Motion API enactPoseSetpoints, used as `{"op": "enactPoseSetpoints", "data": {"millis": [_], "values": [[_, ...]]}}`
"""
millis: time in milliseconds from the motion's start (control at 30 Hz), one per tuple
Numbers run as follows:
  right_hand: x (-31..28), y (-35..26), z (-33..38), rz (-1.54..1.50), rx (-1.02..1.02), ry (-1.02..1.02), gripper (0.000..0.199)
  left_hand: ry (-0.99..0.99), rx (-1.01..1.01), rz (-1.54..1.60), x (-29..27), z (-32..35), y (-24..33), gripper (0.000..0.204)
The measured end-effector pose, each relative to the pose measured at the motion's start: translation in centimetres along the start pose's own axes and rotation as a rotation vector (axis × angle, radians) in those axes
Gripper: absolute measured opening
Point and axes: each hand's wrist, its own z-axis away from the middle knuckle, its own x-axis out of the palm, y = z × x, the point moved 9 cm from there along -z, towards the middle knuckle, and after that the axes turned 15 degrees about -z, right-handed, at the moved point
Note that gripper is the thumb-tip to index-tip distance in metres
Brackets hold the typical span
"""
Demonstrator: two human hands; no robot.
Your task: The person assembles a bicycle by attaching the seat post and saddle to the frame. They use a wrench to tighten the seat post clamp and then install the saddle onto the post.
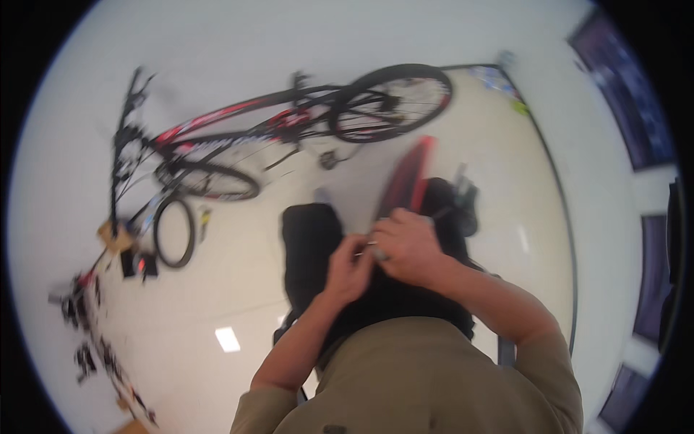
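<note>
Nearest the camera, an olive-shirted chest fills the lower edge, and both bare forearms rise from it to meet over black-trousered knees. Well left of the hands, a black-and-red bicycle (282, 119) lies on the pale floor, a loose black tyre (174, 233) beside its front wheel. The left hand (347, 271) is curled, fingertips pinching a small metallic part (372, 246); what it is, blur hides. The right hand (408, 246), touching the left, closes around the same part. Judging by the fingertip grip, it could slip and drop to the floor. Just right of the hands stands a red-and-black object (412, 173). No container shows clearly.
</note>
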Motion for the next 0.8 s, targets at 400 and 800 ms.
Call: {"op": "enactPoseSetpoints", "data": {"millis": [400,800], "values": [[-3.6,0.8,-2.3,-0.424,0.143,0.120,0.026,0.128,0.499,-0.581,-4.2,-2.4,10.5,0.059],[-6.8,2.9,-1.5,-0.765,0.191,0.458,0.024,0.177,0.303,-0.251,-5.2,-5.3,6.6,0.035]]}}
